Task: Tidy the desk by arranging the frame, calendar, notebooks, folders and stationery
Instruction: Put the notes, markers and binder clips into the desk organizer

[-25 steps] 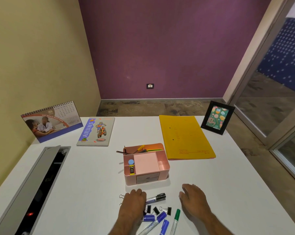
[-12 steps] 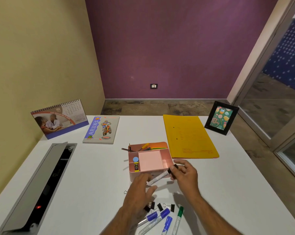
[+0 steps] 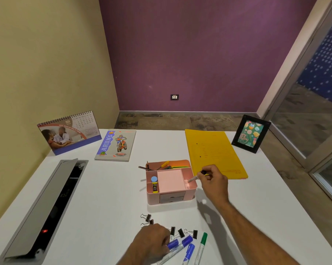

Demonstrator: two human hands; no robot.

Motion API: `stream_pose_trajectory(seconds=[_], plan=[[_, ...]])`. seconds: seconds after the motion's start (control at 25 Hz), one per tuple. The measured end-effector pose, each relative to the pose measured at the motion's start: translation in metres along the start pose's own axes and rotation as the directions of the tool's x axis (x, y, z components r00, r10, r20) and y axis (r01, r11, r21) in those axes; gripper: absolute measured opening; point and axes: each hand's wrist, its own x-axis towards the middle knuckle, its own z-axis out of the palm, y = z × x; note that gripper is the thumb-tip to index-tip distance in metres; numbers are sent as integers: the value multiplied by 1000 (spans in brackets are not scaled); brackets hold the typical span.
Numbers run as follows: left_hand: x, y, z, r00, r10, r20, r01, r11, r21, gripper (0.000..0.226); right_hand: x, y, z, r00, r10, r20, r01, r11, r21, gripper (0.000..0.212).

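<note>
Head cam: right hand (image 3: 214, 181) pinches a marker (image 3: 193, 178), tip angled into the right-hand slot of the pink organizer (image 3: 171, 196). Left hand (image 3: 151, 240) curls round a blue-capped marker (image 3: 172, 245). Slot looks shallow, so it could tip back out. Left on the desk: three blue-capped markers, one green (image 3: 202, 245), five binder clips (image 3: 180, 233) I can count.

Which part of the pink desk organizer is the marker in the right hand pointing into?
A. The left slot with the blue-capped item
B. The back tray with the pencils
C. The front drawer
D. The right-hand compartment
D. The right hand grips the marker with its tip angled down into the right-hand compartment of the pink organizer, beside the pink notepad.
</note>
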Motion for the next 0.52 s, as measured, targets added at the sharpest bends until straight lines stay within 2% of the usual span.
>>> stream_pose_trajectory(seconds=[0.12, 0.28, 0.4, 0.52], plan=[[-3, 3, 4, 1000, -7, -12, 8, 998, 58, 18, -6, 9, 11, 988, -10, 154, 41, 979, -201, 8], [-6, 5, 3, 998, -29, -55, 32, 998, 57, 18, -13, 21, 19, 977, 36, 208, 39, 938, -346, 16], [-7, 11, 2, 987, -42, -156, 36, 999, -40, 13, -16, 23, 18, 973, 56, 222, 34, 924, -381, 22], [-2, 19, -4, 949, -120, -291, 62, 978, -201, 11, -23, 22, 14, 982, -2, 189, 71, 929, -363, 27]])
